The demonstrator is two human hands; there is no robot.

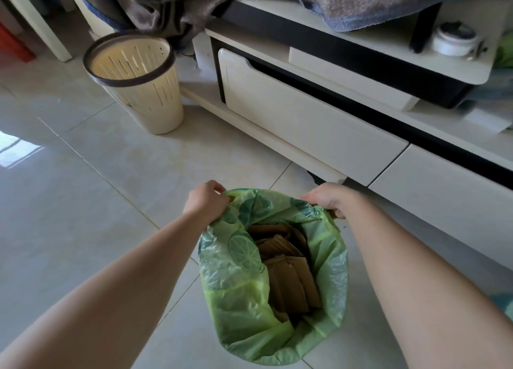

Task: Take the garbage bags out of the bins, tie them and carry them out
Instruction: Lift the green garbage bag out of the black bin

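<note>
Garbage bag (236, 285), pale green with a lemon-slice print, hangs open between my two hands in the near middle of the scene, over the tiled floor (83, 188). My left hand (206, 202) pinches the far-left part of the rim, fingers curled round the plastic. My right hand (329, 199) grips the far-right part the same way. Each holds the bag and nothing else.

The hands sit level and about equally far from me, so neither has the better reach. The bag's mouth stretches left to right between the two grips. Its body drops down from them, long axis upright, running in my view from the hands toward the near edge. I cannot tell whether its bottom touches the floor. Brown cardboard pieces (288, 274) stand inside, below the rim, with slack plastic above them.

At far left, well apart, a cream bin (155, 105) with a dark rim stands unlined beside a low white cabinet (305, 118).

I judge that this bag is out of its bin and tying comes next. That move turns on bringing the two grips together across the open mouth, above the cardboard.
</note>
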